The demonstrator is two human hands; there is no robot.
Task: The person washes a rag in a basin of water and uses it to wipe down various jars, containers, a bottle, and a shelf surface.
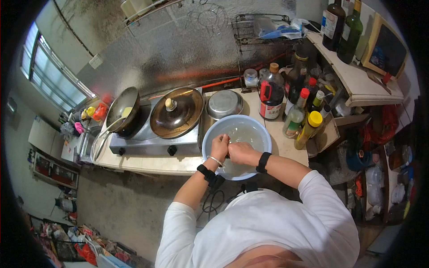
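Observation:
A light blue basin of cloudy water stands at the counter's front edge. My left hand and my right hand meet over the water, knuckles close together. Both are closed. A small dark thing shows between them, mostly hidden by the fingers, and its kind cannot be made out. Something pale lies in the water beyond my hands, too blurred to name.
Left of the basin, a gas stove carries a lidded pan and a wok with a ladle. An upturned metal bowl sits behind the basin. Several sauce bottles crowd the right, beneath a shelf.

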